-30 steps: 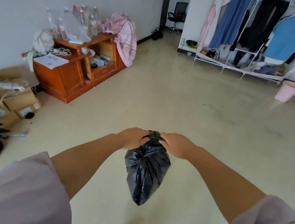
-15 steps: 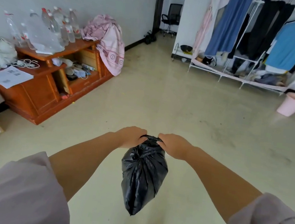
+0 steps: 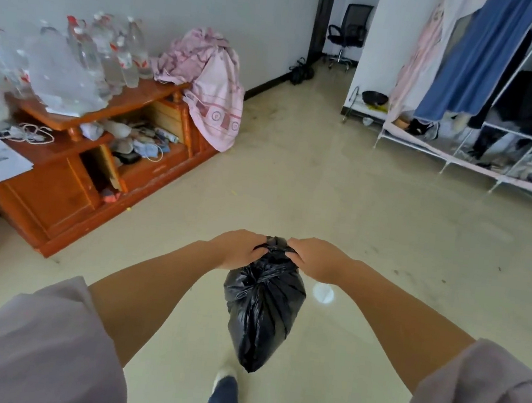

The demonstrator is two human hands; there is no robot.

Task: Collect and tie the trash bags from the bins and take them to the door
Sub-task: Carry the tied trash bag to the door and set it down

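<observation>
Black trash bag (image 3: 262, 310), orange-brown wooden cabinet (image 3: 59, 197), pink patterned cloth (image 3: 213, 96), beige floor (image 3: 356, 211).

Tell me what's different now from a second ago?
The person walked forward: the orange wooden cabinet slid nearer and leftward, the cardboard boxes mostly left view, and a foot stepped in. Unchanged: the left hand and right hand still grip the hanging black plastic trash bag's neck.

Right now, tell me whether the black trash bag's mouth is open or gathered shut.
Gathered shut: the black trash bag has its neck bunched between the left hand and right hand. A finished knot cannot be told.
</observation>
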